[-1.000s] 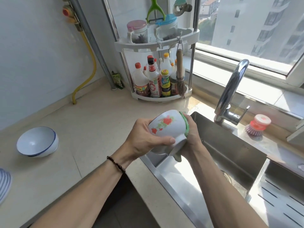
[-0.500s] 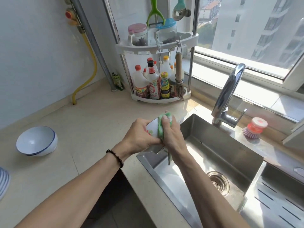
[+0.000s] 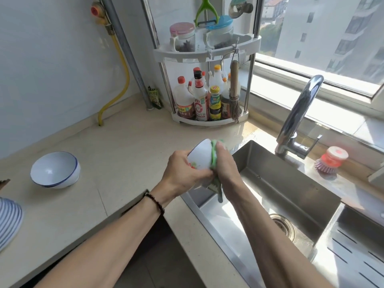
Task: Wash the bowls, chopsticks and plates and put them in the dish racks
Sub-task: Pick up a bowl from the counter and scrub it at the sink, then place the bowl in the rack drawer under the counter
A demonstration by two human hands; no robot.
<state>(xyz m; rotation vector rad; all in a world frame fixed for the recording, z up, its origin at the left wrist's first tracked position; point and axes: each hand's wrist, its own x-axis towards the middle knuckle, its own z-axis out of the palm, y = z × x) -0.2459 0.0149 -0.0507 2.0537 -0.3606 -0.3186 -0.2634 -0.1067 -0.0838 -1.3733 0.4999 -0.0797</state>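
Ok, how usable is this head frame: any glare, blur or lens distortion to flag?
Head view: hard sunlight from the window blows out patches of the sink floor and the wet counter edge; straight lines such as the grey pipe bow from the wide-angle lens; the floral bowl, green cloth, left hand and right hand stay reasonably sharp.

Both forearms are bare from the lower edge of the view up to the hands, with no sleeve showing on either arm. The left hand has a thin bracelet of small, round, dark beads sitting at the wrist; the beads look brownish-black, though the detail is too fine to be sure. The right hand and its wrist carry nothing, and no rings or gloves show on either hand
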